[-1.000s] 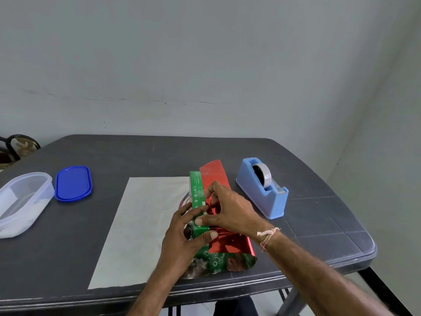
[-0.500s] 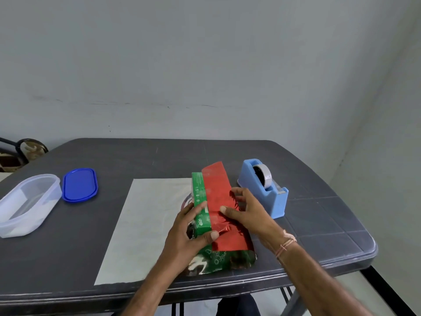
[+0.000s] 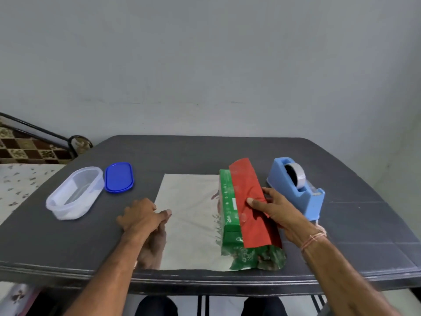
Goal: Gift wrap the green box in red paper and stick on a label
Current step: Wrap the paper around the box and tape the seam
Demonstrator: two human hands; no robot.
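left hand (image 3: 141, 216) moved off green box (image 3: 227, 201) to red paper (image 3: 245, 179) free edge, grip unclear; right hand (image 3: 278, 210) clamps flap to box; second fold likely.

Only one view here, worn on the person's head: it looks forward and down over the dark tabletop (image 3: 205, 153) toward the grey wall (image 3: 205, 65) behind. It sits close (the left hand (image 3: 142, 216) and right hand (image 3: 279, 209) reach in from the bottom edge), and its wide lens takes in a bed (image 3: 22, 185) at the left.
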